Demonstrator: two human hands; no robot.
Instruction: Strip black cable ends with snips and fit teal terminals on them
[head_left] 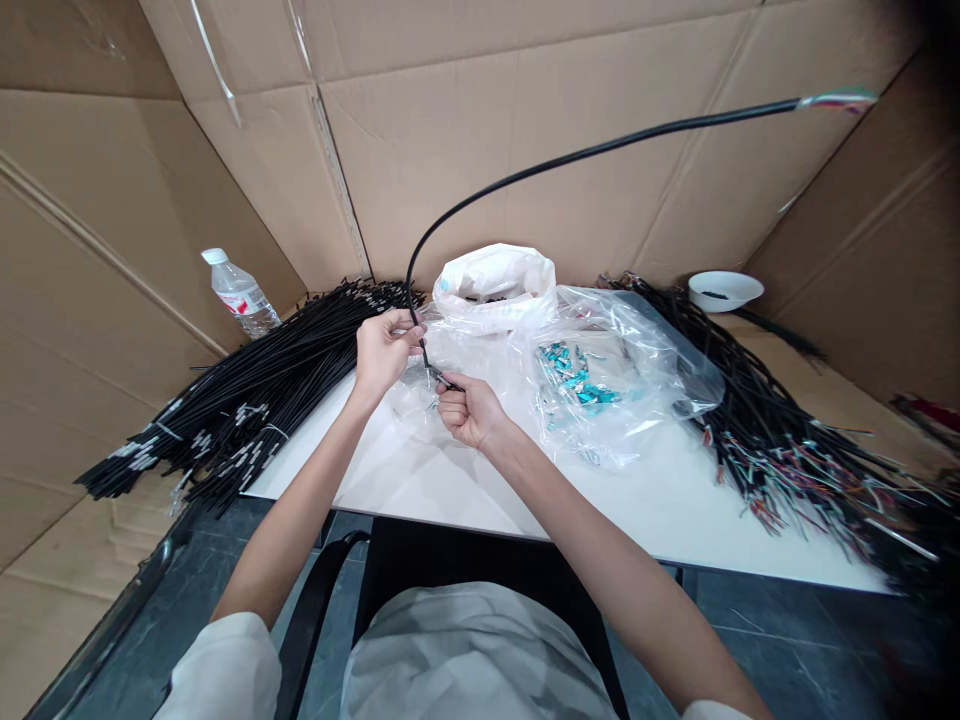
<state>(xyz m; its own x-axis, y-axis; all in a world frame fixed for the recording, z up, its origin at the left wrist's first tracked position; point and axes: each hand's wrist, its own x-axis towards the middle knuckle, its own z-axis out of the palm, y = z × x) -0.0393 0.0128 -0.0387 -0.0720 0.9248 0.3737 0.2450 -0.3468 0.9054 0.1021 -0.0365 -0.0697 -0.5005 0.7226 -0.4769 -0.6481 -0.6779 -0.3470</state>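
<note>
My left hand [382, 350] pinches a long black cable [600, 150] near its lower end. The cable arcs up and to the right, and its far tip shows coloured wires. My right hand [466, 408] grips the cable's lower end just below the left hand, with a small metal piece at the fingertips. Both hands hover over a white table [675, 500], above a crumpled clear plastic bag [615, 390] that holds small teal parts.
A heap of black cables [247, 400] lies at the left, and another heap with stripped coloured ends [795, 450] at the right. A water bottle [240, 295], a white plastic bag [495, 280] and a white bowl [724, 290] stand at the back. Cardboard walls surround the table.
</note>
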